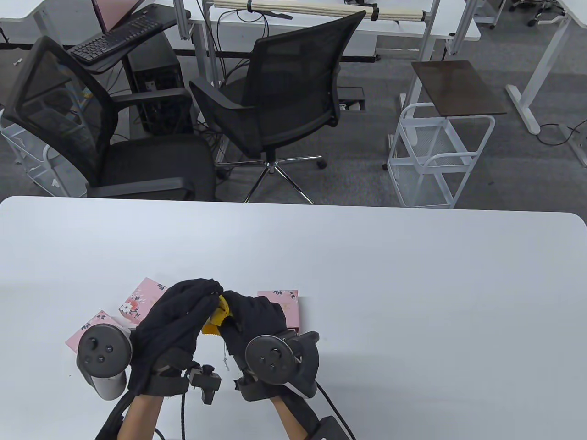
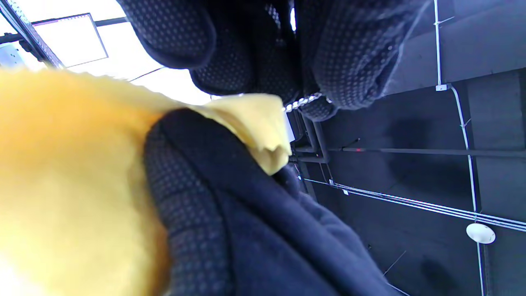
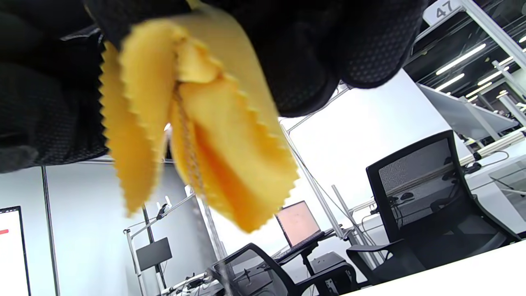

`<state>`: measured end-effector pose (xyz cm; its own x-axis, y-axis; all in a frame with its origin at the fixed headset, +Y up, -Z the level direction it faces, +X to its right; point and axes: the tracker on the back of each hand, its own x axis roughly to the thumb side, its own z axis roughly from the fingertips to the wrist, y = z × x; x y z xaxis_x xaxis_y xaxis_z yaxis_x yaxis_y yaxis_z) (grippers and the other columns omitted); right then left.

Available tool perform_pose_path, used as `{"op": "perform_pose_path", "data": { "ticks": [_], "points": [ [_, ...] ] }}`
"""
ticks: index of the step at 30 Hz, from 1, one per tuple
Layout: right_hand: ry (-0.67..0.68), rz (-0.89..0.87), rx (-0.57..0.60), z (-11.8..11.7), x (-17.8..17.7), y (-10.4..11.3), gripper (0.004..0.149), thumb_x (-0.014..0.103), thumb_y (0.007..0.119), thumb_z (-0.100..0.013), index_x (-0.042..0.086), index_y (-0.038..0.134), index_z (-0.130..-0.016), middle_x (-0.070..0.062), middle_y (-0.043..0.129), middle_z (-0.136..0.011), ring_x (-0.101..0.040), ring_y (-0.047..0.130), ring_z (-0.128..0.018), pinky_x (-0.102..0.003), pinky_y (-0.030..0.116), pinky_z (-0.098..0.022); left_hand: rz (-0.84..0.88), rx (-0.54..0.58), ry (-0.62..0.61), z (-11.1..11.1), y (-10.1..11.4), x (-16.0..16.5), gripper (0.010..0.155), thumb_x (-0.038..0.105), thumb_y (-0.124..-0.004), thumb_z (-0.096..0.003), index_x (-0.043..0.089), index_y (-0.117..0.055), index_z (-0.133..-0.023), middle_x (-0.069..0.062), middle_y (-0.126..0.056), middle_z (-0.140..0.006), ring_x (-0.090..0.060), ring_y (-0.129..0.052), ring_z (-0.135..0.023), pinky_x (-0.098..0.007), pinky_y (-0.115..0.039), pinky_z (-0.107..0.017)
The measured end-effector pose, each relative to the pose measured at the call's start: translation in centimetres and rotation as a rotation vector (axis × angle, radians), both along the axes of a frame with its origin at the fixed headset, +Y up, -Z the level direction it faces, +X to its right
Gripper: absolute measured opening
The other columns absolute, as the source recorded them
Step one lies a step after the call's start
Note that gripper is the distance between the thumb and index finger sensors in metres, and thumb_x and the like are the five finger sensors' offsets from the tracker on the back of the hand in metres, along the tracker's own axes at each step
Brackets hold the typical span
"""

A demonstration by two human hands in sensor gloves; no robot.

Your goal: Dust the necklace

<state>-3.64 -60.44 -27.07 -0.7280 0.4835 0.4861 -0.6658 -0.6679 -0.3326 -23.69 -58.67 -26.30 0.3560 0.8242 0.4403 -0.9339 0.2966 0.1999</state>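
White table (image 1: 367,284), rounded at the far corners. Pink floral boxes lying flat on it near the front edge: one box (image 1: 282,307) on the right, two pink pieces (image 1: 137,300) and (image 1: 87,332) left of that box, partly hidden.

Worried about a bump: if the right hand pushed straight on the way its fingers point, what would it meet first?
Probably the left hand. The right hand points up and left, with only the yellow cloth and the chain pinched between them. Depth is unclear, but the two look nearly touching.

Most of the necklace (image 2: 303,101) hidden inside yellow cloth (image 1: 218,318) and fingers (image 1: 195,293)
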Motion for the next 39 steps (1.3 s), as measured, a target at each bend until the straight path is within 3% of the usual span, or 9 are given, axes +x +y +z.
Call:
{"op": "perform_pose_path", "data": {
  "ticks": [6,10,20,30,39],
  "points": [
    [0.015,0.060,-0.012,0.1,-0.5,-0.2,0.039,0.032,0.082,-0.063,0.014,0.077,-0.097,-0.016,0.091,-0.084,-0.037,0.093,-0.066,-0.060,0.070,-0.062,0.004,0.019,-0.010,0.4,0.4,0.1,0.035,0.045,-0.090,-0.0545,0.032,-0.093,-0.087,-0.001,-0.093,-0.090,-0.025,-0.086,-0.084,-0.043,-0.079,-0.059],
    [0.001,0.052,-0.002,0.0,-0.6,-0.4,0.038,0.029,0.082,-0.063,0.023,0.074,-0.099,-0.014,0.090,-0.085,-0.037,0.092,-0.067,-0.059,0.071,-0.062,0.003,0.023,-0.011,0.5,0.5,0.2,0.035,0.045,-0.090,-0.0547,0.032,-0.093,-0.087,-0.001,-0.093,-0.090,-0.025,-0.086,-0.083,-0.043,-0.079,-0.059],
    [-0.004,0.025,-0.044,-0.5,-0.5,-1.1,0.041,0.041,0.081,-0.061,0.013,0.081,-0.091,-0.010,0.095,-0.070,-0.033,0.095,-0.056,-0.056,0.074,-0.059,0.020,0.033,-0.018,0.7,0.5,0.2,0.035,0.045,-0.090,-0.0547,0.031,-0.093,-0.087,-0.001,-0.093,-0.090,-0.025,-0.087,-0.083,-0.043,-0.080,-0.059],
    [0.033,0.080,-0.111,-0.9,-1.0,-1.7,0.038,0.029,0.082,-0.063,0.021,0.075,-0.100,-0.014,0.090,-0.084,-0.038,0.091,-0.067,-0.059,0.070,-0.062,0.033,0.044,-0.022,0.9,0.7,0.1,0.035,0.045,-0.090,-0.0549,0.032,-0.093,-0.087,0.000,-0.093,-0.090,-0.025,-0.087,-0.083,-0.042,-0.080,-0.059],
    [0.025,0.093,-0.138,-1.0,-1.3,-2.2,0.039,0.040,0.081,-0.061,0.016,0.081,-0.092,-0.009,0.094,-0.072,-0.035,0.093,-0.059,-0.058,0.071,-0.060,0.034,0.044,-0.021,0.9,0.7,0.2,0.035,0.045,-0.090,-0.0548,0.032,-0.093,-0.087,0.000,-0.093,-0.090,-0.024,-0.087,-0.083,-0.042,-0.080,-0.059]
  ]
}}
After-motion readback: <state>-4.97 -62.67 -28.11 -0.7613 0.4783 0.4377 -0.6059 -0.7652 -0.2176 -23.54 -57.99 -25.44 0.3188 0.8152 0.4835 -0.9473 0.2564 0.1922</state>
